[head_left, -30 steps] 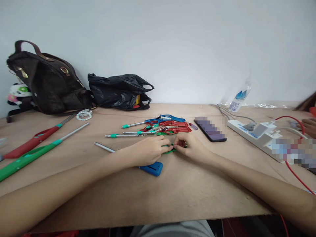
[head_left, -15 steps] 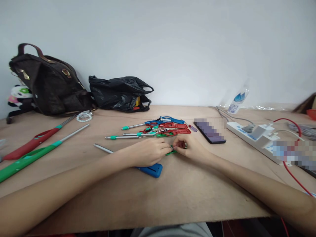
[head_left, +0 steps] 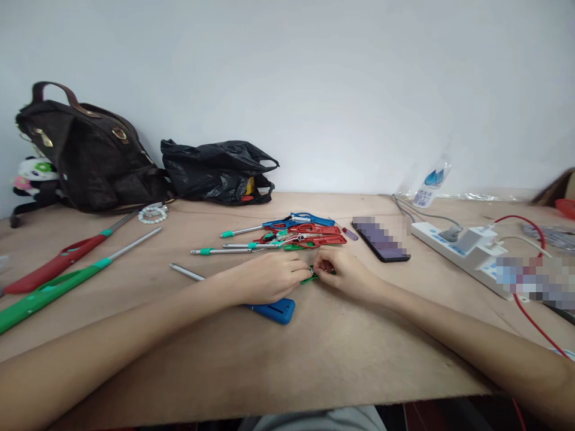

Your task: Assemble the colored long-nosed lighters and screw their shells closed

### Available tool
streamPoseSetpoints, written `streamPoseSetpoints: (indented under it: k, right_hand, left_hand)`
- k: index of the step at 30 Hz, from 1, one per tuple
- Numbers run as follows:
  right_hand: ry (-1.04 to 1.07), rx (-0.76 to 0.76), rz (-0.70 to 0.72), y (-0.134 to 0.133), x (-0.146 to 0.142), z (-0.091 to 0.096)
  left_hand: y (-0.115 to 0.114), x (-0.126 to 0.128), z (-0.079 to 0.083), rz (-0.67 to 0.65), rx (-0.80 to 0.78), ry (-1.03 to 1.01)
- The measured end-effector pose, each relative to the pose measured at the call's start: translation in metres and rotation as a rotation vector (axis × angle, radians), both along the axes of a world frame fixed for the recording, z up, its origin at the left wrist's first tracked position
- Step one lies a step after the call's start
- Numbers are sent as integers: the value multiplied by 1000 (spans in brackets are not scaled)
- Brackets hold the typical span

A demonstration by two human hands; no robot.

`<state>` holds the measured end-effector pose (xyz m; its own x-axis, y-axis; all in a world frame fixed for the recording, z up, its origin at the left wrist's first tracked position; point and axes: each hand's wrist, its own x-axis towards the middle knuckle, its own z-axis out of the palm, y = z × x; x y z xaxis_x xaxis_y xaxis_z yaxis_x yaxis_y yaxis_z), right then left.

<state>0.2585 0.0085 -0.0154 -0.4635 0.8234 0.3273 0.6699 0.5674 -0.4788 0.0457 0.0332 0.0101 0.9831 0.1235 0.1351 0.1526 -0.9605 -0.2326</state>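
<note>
My left hand (head_left: 273, 278) is closed at the left side of a green lighter casing (head_left: 308, 279), its fingertips on it. My right hand (head_left: 345, 272) meets it from the right, thumb and fingers pinched at the casing; any small part between them is hidden. Under my left wrist lies a blue stick lighter (head_left: 279, 311), its metal tube (head_left: 186, 271) showing on the far side. Just beyond my hands is a pile of opened lighters, with red casing halves (head_left: 321, 239), a blue one (head_left: 314, 218), metal tubes and thin wires. A small purple-handled screwdriver (head_left: 349, 234) lies beside the pile.
A red stick lighter (head_left: 58, 262) and a green one (head_left: 54, 293) lie at the left, near a bead bracelet (head_left: 153, 214). Behind stand a dark backpack (head_left: 103, 155) and a black plastic bag (head_left: 211, 170). At right are a phone (head_left: 380, 239), a power strip (head_left: 462, 257) and a bottle (head_left: 432, 182).
My right fingers have shifted slightly at the green casing. My left hand stays in almost the same place, and the other things lie as before.
</note>
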Motion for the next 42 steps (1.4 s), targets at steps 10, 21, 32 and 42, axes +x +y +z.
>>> streamPoseSetpoints:
  k: [10,21,32,42]
  right_hand:
    - [58,-41,-12,1,1,1]
    - [-120,284,199,-2,11,-4]
    - [-354,568,183,-5,10,-14]
    - [-181,408,188,0,15,-11]
  left_hand:
    - [0,0,1,39,-49,16]
    - [3,-1,-3,-8,-8,-21]
    - [5,-1,-4,6,-26,-18]
    - [5,-2,-7,-23,-24,-62]
